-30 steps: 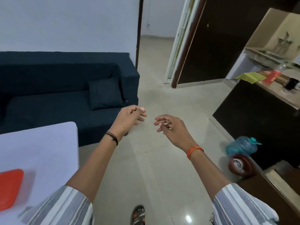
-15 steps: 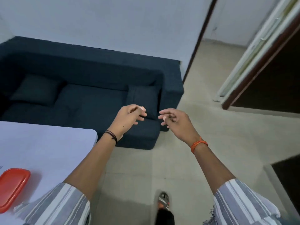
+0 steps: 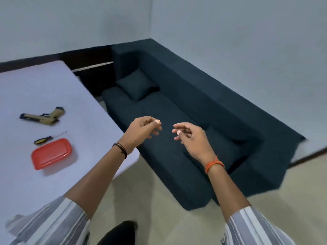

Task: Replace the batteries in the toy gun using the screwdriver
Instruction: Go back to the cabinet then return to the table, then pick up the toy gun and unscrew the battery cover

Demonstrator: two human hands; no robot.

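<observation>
On the white table [image 3: 44, 175], toward its far side, the toy gun [image 3: 43, 116] lies flat, tan with dark parts, its barrel pointing to the left edge. Just nearer the person lies the screwdriver [image 3: 48, 138], yellow-and-black handle to the left and thin shaft angled toward the right edge. Close beside it, nearer still, sits a red lidded container [image 3: 52, 153]; whether the screwdriver handle touches its lid I cannot tell. All 3 things are well apart from both hands.

Beyond the table's right edge, over a dark blue sofa [image 3: 185, 121], both hands are held up in the air. The left hand [image 3: 141, 131], with a black band on its wrist, has its fingers loosely curled and holds nothing. The right hand [image 3: 192, 137], with an orange thread at the wrist, is likewise loosely curled and holds nothing. The 2 hands face each other, near but not touching. Striped sleeves cover both upper arms. A cushion [image 3: 137, 84] rests at the sofa's far end.
</observation>
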